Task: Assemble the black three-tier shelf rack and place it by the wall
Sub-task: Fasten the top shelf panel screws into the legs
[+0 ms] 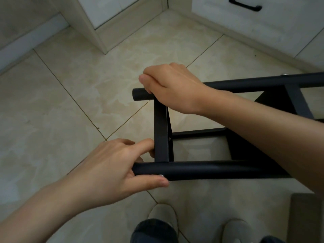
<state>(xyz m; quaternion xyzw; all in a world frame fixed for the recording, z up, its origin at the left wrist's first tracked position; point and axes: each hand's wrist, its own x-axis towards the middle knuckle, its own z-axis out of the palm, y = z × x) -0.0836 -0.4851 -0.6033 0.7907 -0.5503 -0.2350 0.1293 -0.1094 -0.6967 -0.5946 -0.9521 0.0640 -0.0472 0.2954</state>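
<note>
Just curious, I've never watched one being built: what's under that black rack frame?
Through the open rack frame only beige floor tiles show. The right forearm and black panels cover part of the floor, so anything there is hidden.

The light is soft and a bit dim, with a grey-green tint. It falls evenly, so no hard shadows show. The pale floor [70, 120] has a gentle shine. A thin pale gleam runs along the near tube of the black rack [201, 170], and faint shade lies under it. The corners look darker. Straight lines of the cupboards [263, 20] lean and bend near the edges. The shoes [163, 214] at the bottom look blurry.
</note>
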